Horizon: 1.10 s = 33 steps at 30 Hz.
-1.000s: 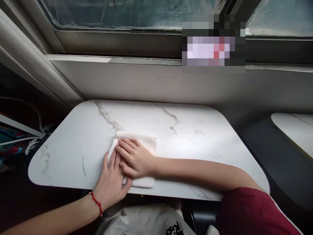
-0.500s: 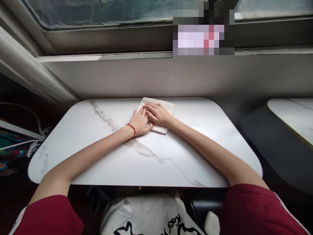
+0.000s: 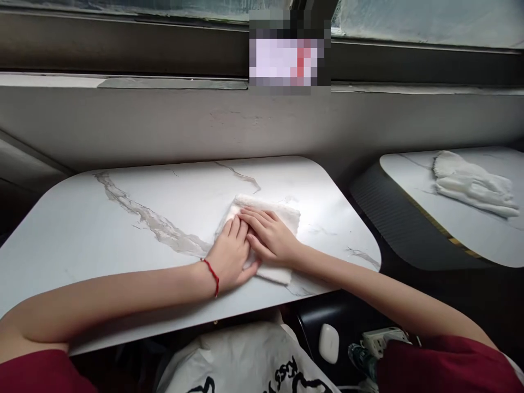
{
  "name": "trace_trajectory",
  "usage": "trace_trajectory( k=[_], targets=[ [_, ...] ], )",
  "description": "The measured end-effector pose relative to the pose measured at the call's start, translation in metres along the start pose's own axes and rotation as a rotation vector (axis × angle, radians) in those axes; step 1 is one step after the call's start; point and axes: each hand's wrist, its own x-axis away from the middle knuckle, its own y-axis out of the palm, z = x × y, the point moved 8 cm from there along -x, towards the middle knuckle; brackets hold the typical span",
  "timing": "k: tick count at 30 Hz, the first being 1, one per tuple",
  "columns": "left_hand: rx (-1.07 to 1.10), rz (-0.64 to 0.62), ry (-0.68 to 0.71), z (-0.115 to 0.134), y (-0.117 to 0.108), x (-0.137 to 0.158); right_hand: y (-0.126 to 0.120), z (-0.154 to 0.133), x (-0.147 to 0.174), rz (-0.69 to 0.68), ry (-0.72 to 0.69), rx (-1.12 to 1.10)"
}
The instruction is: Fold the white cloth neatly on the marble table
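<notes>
A folded white cloth [image 3: 286, 214] lies flat on the white marble-patterned table [image 3: 73, 234], right of the middle. My left hand [image 3: 231, 248], with a red cord bracelet [image 3: 213, 275] at the wrist, rests palm down on the cloth's left part. Its fingers are stretched out and the thumb points right. My right hand [image 3: 272, 234] also lies flat on the cloth, fingers extended to the left and overlapping the left fingertips. Both hands press from above, neither gripping it. The palms and the cloth's middle are hidden.
Another marble-patterned table [image 3: 413, 180] at the right bears a crumpled white cloth [image 3: 470, 183]. A wall [image 3: 164, 125] and a window ledge run behind. Below the table's front edge are a white rounded case [image 3: 328, 343], a power strip [image 3: 385, 339] and a printed white bag [image 3: 237, 355].
My hands and the cloth have slid from the table's back edge toward its front and right. The view has turned right, bringing the second table's cloth into sight.
</notes>
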Motion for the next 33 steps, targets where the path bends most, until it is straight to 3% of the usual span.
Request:
trace_trajectory(
  k=[6,9,13,17,26,29,33],
  targets=[
    [0.03,0.029,-0.21,-0.059,0.015,-0.062,0.015,0.067,-0.07,-0.007,-0.054,0.019],
    [0.099,0.083,-0.241,-0.082,0.023,-0.104,0.013,0.109,-0.092,0.015,0.03,0.048],
    [0.185,0.161,-0.162,-0.097,0.029,-0.144,0.003,0.148,-0.095,0.082,0.163,0.073],
    [0.233,0.213,-0.14,-0.1,0.031,-0.146,0.0,0.149,-0.088,0.076,0.156,0.111],
    [0.256,0.185,-0.151,-0.089,0.031,-0.131,0.0,0.136,-0.079,0.057,0.156,0.121],
    [0.282,0.192,-0.106,-0.061,0.03,-0.12,-0.011,0.122,-0.047,0.047,0.143,0.131],
    [0.337,0.204,-0.06,0.003,0.024,-0.102,-0.039,0.091,0.025,0.045,0.13,0.151]
  ],
)
